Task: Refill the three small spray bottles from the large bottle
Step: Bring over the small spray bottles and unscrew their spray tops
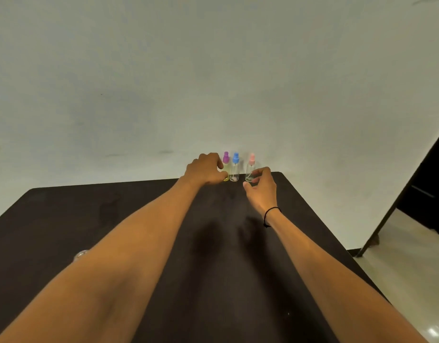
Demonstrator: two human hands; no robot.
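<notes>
Three small spray bottles stand in a row at the far edge of the dark table (139, 219). The purple-capped bottle (226, 161) has a yellowish body, the blue-capped bottle (235, 169) is clear, and the pink-capped bottle (251, 164) is clear. My left hand (204, 170) curls its fingers and thumb against the left side of the purple-capped bottle and hides part of it. My right hand (261, 186) forms a loose C around the base of the pink-capped bottle, with a gap between thumb and fingers. A large bottle is not plainly visible.
A small clear shiny object (81, 254) peeks out from behind my left forearm near the table's left side. A pale wall rises right behind the bottles. A dark metal frame leg (376, 229) stands on the floor to the right.
</notes>
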